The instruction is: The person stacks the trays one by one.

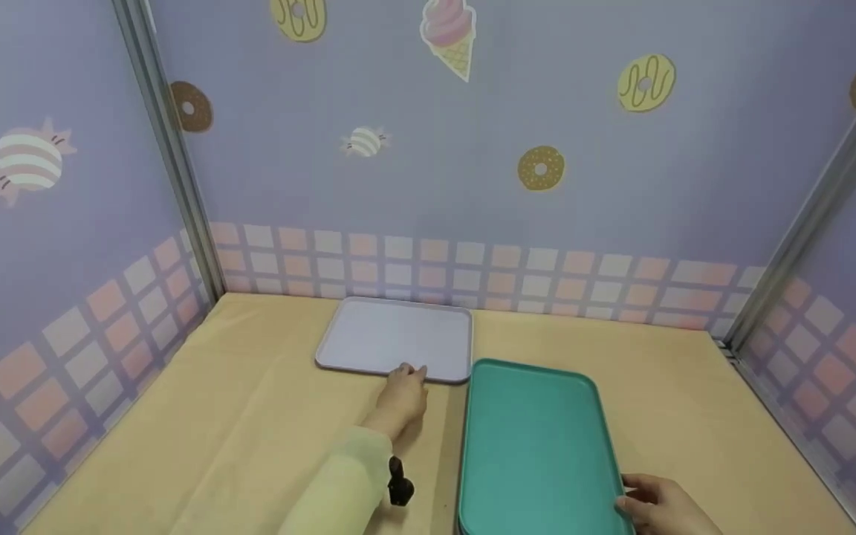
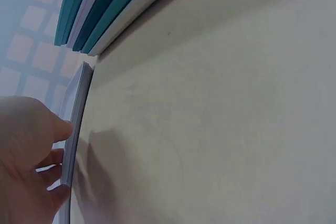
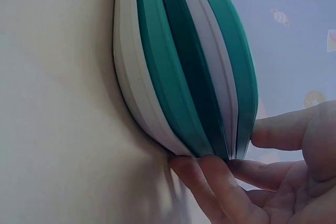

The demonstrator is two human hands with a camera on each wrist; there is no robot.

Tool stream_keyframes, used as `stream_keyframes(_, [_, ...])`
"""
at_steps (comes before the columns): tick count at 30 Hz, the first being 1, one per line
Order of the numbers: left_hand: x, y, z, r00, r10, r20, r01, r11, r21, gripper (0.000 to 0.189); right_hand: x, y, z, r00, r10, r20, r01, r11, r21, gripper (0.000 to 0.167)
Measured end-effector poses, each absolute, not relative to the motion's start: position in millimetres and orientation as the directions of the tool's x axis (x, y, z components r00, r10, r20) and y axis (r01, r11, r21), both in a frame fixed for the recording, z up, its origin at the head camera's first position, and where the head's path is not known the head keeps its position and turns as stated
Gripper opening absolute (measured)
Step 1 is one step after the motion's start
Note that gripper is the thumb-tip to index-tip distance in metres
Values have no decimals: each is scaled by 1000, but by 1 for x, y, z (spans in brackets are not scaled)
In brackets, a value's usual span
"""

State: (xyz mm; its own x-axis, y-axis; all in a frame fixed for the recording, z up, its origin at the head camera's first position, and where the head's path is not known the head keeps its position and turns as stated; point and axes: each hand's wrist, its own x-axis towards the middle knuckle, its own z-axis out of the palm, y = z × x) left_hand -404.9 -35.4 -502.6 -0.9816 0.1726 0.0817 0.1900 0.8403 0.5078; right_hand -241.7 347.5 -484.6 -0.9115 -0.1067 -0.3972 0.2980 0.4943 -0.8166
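Note:
A pale lavender tray [image 1: 398, 336] lies flat near the back wall. My left hand [image 1: 404, 397] is at its near long edge, fingertips over the rim. In the left wrist view, the thumb and curled fingers of the left hand [image 2: 26, 150] hold that edge. To the right stands a stack of trays with a teal tray [image 1: 536, 446] on top. My right hand [image 1: 662, 505] grips the stack's right side near its front. In the right wrist view, the thumb touches the top tray [image 3: 239, 61] and the fingers lie against the lower edges, down to a cream tray [image 3: 139, 87].
A yellow cloth [image 1: 242, 416] covers the table. Patterned walls enclose the back and both sides, with metal posts [image 1: 175, 148] at the corners. A small black object [image 1: 400, 483] hangs by the left sleeve [image 1: 346, 475].

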Motion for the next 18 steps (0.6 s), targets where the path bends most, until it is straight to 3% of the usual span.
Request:
stream_keyframes(5, [-397,-45,-509,-986,64,155,138,832,538,25,-241,346,-485,-908,-71,-414,324,509,-797,62])
stream_keyframes(9, [-392,-58,-512,-977,-11,212,105,845,525,25,-241,345,-485,-907,-64,-417,331,507,-796,62])
stream_keyframes(13, [-386,-71,-509,-978,-50,201,58,865,499,27,-240,344,-484,-906,-46,-421,342,505,-792,61])
stream_keyframes(18, [-379,-90,-502,-988,-43,147,38,859,511,13,-241,345,-484,-907,-69,-416,326,510,-796,62])
